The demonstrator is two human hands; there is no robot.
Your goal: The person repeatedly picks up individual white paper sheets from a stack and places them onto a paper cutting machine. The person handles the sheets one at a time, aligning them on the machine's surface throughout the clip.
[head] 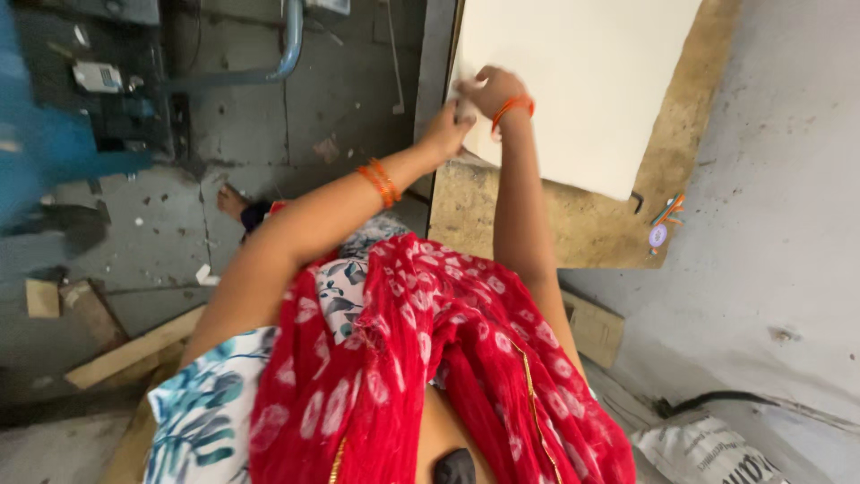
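A cream sheet stack lies on a brown board ahead of me. My left hand and my right hand meet at the sheet's left edge, fingers pinched on that edge or on a small pale piece between them; which one I cannot tell. Both wrists carry orange bangles. A red patterned scarf hangs over my front and hides what is below it.
The grey concrete floor is at the left with a bent metal pipe, a blue machine part and wooden offcuts. A grey wall is at the right, with a printed sack below.
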